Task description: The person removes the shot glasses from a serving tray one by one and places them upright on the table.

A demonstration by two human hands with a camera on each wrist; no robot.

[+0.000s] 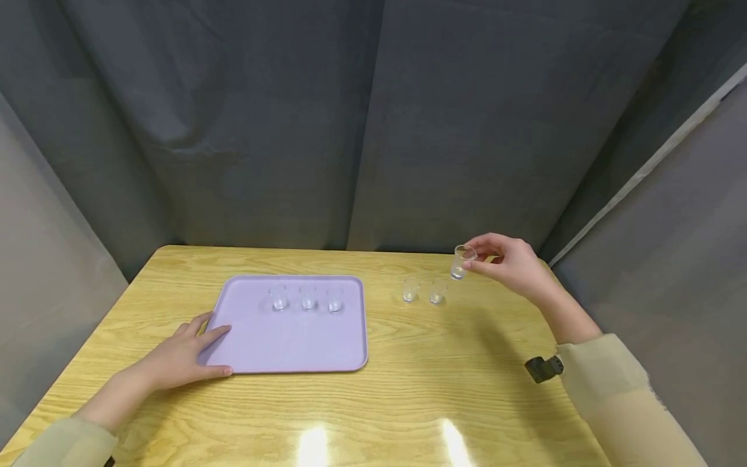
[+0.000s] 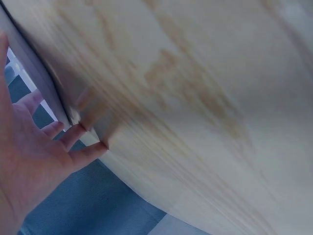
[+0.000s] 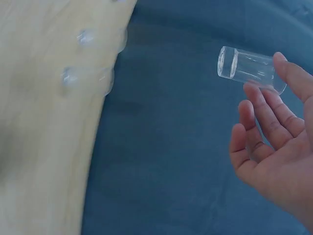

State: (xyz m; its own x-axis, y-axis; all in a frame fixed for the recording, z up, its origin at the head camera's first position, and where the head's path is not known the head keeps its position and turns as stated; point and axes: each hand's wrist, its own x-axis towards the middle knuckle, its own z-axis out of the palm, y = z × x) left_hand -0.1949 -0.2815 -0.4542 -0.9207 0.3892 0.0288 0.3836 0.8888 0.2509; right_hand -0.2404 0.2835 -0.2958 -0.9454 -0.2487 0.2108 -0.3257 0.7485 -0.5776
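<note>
Between thumb and fingers my right hand [image 1: 512, 264] pinches a small clear shot glass [image 1: 461, 262], raised above the table at the back right. In the right wrist view the glass [image 3: 252, 68] has its thick base pointing away from the hand. Two more shot glasses, one [image 1: 410, 289] and another [image 1: 438, 291], stand on the table to its left. My left hand [image 1: 183, 357] rests with spread fingers on the left edge of a lilac tray [image 1: 286, 350]. Three shot glasses stand in a row near the tray's back, the middle one [image 1: 308, 298] among them.
The wooden table [image 1: 408, 402] ends at the back against a dark grey curtain [image 1: 262, 130]. Lighter panels close in both sides. A small black device [image 1: 544, 369] sits at the right sleeve's cuff.
</note>
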